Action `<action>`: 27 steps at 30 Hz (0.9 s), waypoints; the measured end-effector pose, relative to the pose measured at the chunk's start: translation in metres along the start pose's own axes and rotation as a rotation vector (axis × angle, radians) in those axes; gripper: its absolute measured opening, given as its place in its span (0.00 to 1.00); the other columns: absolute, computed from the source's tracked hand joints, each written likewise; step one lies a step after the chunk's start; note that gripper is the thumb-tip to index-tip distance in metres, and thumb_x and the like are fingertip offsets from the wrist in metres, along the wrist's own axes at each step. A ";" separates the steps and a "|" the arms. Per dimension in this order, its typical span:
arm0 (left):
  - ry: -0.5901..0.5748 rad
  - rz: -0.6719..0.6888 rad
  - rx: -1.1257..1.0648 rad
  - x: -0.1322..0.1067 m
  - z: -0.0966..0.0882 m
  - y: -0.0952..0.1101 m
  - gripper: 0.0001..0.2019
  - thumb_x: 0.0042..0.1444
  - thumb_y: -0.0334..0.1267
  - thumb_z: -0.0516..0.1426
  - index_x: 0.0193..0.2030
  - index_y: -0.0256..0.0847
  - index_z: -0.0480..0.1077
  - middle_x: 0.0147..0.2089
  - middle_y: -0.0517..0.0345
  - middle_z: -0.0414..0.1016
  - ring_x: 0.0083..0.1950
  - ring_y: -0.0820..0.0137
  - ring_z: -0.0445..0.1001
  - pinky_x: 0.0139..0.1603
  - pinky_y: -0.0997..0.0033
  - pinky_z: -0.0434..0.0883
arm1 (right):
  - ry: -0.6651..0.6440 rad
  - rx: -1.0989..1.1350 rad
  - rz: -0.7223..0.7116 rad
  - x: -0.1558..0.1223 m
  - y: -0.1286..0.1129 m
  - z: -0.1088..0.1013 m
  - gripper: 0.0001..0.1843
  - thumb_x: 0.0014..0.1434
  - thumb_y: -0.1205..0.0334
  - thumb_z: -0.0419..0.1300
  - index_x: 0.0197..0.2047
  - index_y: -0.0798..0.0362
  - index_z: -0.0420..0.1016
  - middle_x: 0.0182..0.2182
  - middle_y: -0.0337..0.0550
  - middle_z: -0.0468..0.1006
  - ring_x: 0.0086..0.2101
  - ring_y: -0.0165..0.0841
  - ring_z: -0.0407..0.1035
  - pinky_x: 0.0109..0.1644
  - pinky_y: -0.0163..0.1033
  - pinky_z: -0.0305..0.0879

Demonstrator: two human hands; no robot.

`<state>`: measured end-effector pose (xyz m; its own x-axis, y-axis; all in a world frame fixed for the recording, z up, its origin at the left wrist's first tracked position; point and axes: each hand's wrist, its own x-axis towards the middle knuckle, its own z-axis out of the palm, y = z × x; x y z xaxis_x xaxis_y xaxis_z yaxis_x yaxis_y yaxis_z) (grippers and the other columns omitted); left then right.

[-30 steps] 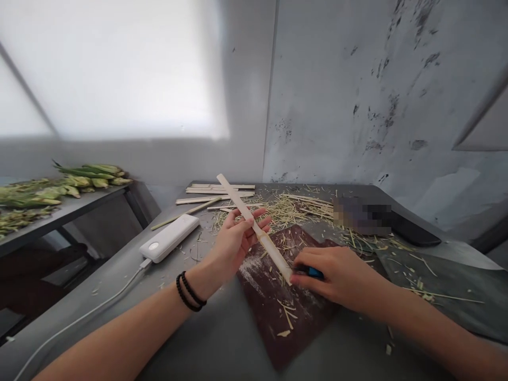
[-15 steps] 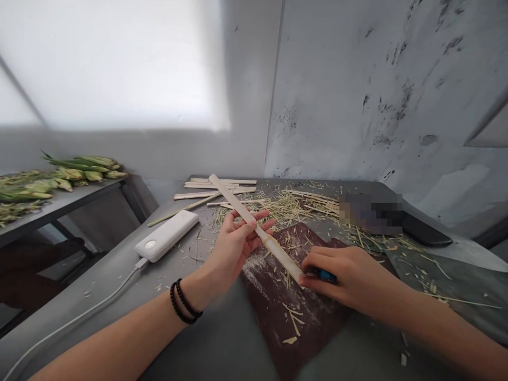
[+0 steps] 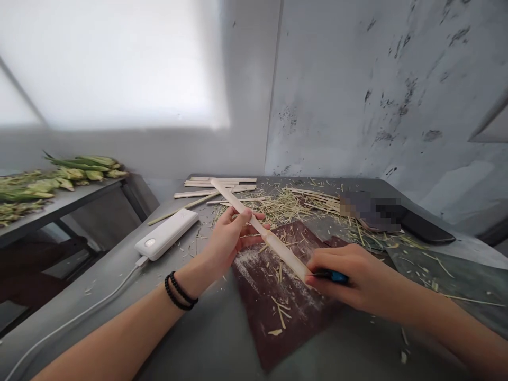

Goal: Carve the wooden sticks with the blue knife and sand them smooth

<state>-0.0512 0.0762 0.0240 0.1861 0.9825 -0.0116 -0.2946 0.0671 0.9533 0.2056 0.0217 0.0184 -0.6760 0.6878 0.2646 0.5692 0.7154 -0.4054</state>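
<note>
My left hand (image 3: 229, 239) pinches the middle of a long pale bamboo strip (image 3: 278, 248), which slants from the far left down to the right. The near end of that strip meets my right hand (image 3: 349, 275), closed around a small tool with a blue handle (image 3: 337, 276); its blade is hidden. Both hands hover over a dark reddish board (image 3: 273, 296) dusted with pale scrapings. A black bead bracelet circles my left wrist.
A white power bank (image 3: 166, 241) with a cable lies left on the grey table (image 3: 206, 344). Cut strips (image 3: 216, 186) and a heap of thin shavings (image 3: 293, 203) lie at the back. A black phone (image 3: 428, 230) sits far right. Green husks (image 3: 59, 177) fill a side shelf.
My right hand with the blue tool has slid toward the right along the strip's end. My left hand's fingers have closed more tightly on the strip.
</note>
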 end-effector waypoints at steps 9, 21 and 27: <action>-0.006 0.038 0.106 0.001 -0.003 0.007 0.08 0.64 0.42 0.61 0.44 0.42 0.68 0.38 0.61 0.74 0.29 0.73 0.77 0.26 0.74 0.75 | 0.591 0.383 0.273 -0.006 0.015 -0.010 0.18 0.72 0.46 0.52 0.42 0.48 0.77 0.26 0.40 0.76 0.26 0.33 0.71 0.30 0.38 0.67; -0.280 0.077 0.328 -0.009 0.003 0.008 0.13 0.69 0.47 0.55 0.53 0.42 0.73 0.29 0.64 0.71 0.16 0.82 0.63 0.15 0.80 0.58 | 0.385 0.329 0.369 0.005 0.041 0.006 0.18 0.71 0.42 0.51 0.45 0.47 0.70 0.28 0.37 0.75 0.30 0.35 0.70 0.38 0.41 0.67; -0.473 -0.024 0.417 -0.017 0.003 0.005 0.16 0.70 0.48 0.54 0.58 0.45 0.71 0.30 0.64 0.74 0.15 0.81 0.62 0.14 0.81 0.58 | 0.592 0.421 0.453 0.004 0.031 0.004 0.22 0.68 0.41 0.57 0.57 0.44 0.71 0.25 0.34 0.69 0.24 0.32 0.66 0.29 0.39 0.65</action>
<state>-0.0532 0.0589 0.0301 0.6105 0.7920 0.0097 0.0871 -0.0793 0.9930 0.2192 0.0464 0.0036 -0.0028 0.9312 0.3645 0.4253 0.3310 -0.8424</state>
